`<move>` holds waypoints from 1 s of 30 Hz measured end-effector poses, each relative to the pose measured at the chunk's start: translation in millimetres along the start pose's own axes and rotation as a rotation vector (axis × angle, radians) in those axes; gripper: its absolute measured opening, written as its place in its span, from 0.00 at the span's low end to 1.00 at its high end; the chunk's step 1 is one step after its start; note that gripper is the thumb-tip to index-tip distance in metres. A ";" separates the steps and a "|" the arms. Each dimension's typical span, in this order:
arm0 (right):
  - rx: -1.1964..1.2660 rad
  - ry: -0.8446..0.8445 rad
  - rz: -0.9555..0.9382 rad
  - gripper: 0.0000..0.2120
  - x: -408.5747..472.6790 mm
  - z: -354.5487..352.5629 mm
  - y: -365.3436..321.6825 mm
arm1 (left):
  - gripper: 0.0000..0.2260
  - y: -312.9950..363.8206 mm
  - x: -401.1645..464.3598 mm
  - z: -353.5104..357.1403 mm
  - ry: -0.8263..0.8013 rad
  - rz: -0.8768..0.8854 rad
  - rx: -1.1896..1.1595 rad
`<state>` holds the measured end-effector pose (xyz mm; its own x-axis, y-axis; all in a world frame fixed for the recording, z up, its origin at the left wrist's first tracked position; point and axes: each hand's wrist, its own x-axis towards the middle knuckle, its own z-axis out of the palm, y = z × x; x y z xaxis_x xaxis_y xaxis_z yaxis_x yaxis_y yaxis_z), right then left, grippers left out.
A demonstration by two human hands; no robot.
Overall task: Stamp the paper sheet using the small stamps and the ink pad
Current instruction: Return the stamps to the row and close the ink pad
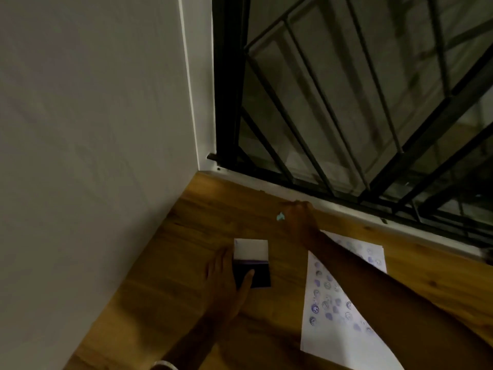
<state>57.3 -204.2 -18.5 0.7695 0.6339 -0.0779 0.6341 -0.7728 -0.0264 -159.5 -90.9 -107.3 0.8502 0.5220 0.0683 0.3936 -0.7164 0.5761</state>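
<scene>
Right now the paper sheet [324, 311] lies flat on the wooden table [186, 263], at the lower right of the view, w/ rows of purple stamp marks over most of its visible face; the right forearm crosses over it diagonally, so its middle is hidden. Left of the sheet, well apart from it, sits the ink pad [253, 273], open: dark inked half nearest the person, white lid [251, 248] flipped back beyond it. The left hand [226, 276] rests on the pad's left edge, fingers fairly straight along that side, thumb laid across the dark inked part — pressing it down flat, not clenched round it. The right hand [297, 214] reaches far fwd, past the sheet's top edge, close to the white sill under the window; fingers look curled in, and a small pale-teal stamp [280, 216] shows at the hand's left side, touching the fingers. Frame is blurred there, so can't tell for sure if the hand pinches that stamp or only touches it. No other stamps can be made out. Beyond the table: a plain grey-white wall [93, 116] on the left, and a black-framed window [346, 102] w/ slanted black bars on the right. A pale band [162, 365] shows on the left wrist at the bottom edge.
</scene>
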 end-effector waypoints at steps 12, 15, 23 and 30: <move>0.312 0.007 -0.063 0.15 14.8 25.5 14.3 | 0.41 -0.4 2.6 2.1 -0.008 -0.001 0.061; 0.262 0.092 -0.043 0.21 5.5 23.2 7.3 | 0.43 0.7 2.5 -0.2 -0.031 -0.014 0.059; 0.400 -0.142 -0.253 0.24 -47.8 39.7 -39.2 | 0.55 3.6 -3.5 -14.0 -0.080 0.114 -0.026; 0.382 -0.062 -0.241 0.23 -51.7 43.9 -44.5 | 0.49 -6.9 -9.6 -23.2 -0.206 0.149 -0.001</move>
<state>-14.1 -203.8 -57.1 0.5897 0.8033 -0.0831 0.7120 -0.5657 -0.4160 -178.5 -80.2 -93.0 0.9523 0.3048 -0.0148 0.2579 -0.7777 0.5732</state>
